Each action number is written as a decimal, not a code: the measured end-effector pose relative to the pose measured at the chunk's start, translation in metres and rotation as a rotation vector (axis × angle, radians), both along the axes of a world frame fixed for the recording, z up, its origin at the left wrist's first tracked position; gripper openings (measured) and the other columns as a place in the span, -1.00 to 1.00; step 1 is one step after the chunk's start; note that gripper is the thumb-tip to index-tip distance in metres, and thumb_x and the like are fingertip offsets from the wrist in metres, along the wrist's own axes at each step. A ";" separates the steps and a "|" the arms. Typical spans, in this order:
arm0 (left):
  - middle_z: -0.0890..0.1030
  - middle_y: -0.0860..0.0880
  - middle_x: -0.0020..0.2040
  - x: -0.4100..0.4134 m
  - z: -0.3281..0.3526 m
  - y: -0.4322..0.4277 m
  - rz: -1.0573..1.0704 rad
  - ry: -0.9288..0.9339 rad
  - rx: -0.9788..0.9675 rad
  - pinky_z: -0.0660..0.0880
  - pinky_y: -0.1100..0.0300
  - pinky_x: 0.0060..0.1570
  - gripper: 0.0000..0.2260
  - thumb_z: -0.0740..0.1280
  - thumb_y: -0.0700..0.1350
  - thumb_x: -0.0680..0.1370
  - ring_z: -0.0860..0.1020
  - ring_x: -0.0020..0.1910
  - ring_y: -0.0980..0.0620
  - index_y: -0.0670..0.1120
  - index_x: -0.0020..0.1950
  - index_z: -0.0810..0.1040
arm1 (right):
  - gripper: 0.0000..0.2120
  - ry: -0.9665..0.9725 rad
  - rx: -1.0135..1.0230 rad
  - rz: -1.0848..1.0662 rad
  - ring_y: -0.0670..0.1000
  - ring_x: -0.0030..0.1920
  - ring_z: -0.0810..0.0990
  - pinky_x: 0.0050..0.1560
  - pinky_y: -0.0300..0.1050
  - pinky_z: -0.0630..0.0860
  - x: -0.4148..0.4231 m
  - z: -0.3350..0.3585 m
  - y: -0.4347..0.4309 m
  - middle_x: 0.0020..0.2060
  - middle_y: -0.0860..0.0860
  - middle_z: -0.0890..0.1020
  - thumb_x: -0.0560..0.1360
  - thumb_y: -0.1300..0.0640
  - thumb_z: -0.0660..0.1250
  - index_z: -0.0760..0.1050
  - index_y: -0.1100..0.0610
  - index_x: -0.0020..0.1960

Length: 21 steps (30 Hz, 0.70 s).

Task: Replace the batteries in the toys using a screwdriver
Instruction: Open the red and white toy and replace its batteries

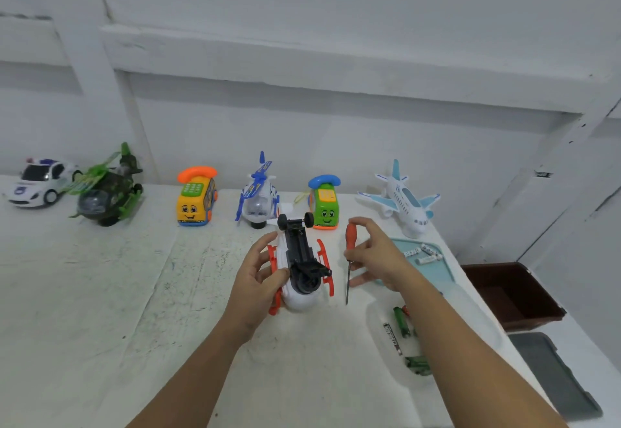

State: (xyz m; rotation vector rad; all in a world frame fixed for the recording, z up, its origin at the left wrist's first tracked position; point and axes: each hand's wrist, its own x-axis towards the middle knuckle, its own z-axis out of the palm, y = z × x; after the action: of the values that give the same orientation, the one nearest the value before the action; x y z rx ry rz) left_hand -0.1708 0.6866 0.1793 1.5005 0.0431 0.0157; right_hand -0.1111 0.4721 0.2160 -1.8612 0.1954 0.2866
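My left hand (258,276) grips an upside-down white toy helicopter (300,266) with orange skids, its black underside and open battery bay facing up. My right hand (376,253) pinches an orange-handled screwdriver (349,256) held upright, tip down, just right of the toy. Several green used batteries (406,337) lie on the table under my right forearm. White batteries (425,254) rest on a light blue tray (433,273) beyond my right hand.
A row of toys stands at the back: police car (38,182), green helicopter (107,192), yellow phone bus (196,196), blue helicopter (257,196), green phone bus (324,204), white plane (405,201). A brown box (510,293) and grey lid (554,374) sit right.
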 end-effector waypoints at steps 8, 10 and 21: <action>0.66 0.13 0.04 0.012 -0.022 0.014 -0.052 0.017 0.024 0.56 0.23 -0.28 -0.53 0.31 -0.35 0.55 0.64 -0.07 0.08 0.16 0.30 0.49 | -0.34 0.176 -0.200 0.112 0.11 -0.24 0.61 -0.25 0.17 0.67 0.016 -0.013 0.012 -0.08 0.22 0.58 0.46 0.40 0.42 0.33 -0.07 0.42; 0.65 0.15 0.09 0.013 -0.025 0.016 -0.061 0.012 0.017 0.58 0.23 -0.26 -0.54 0.33 -0.33 0.56 0.63 -0.06 0.08 0.15 0.32 0.48 | -0.33 0.201 -0.248 0.124 0.09 -0.28 0.61 -0.23 0.15 0.67 0.017 -0.015 0.013 -0.07 0.21 0.59 0.45 0.39 0.44 0.34 -0.06 0.42; 0.59 0.22 0.22 0.015 -0.038 0.019 -0.081 -0.032 0.026 0.56 -0.07 0.16 -0.52 0.36 -0.09 0.44 0.59 0.21 0.06 0.19 0.34 0.47 | -0.25 0.182 -0.342 0.135 0.05 -0.37 0.56 -0.31 0.01 0.66 0.019 -0.025 0.007 -0.25 0.13 0.59 0.42 0.30 0.50 0.28 -0.06 0.49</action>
State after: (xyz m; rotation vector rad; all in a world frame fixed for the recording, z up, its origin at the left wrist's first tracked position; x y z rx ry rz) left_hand -0.1555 0.7058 0.1417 1.5262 -0.0436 -0.0245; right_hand -0.0924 0.4789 0.1915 -2.1921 0.2556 0.5442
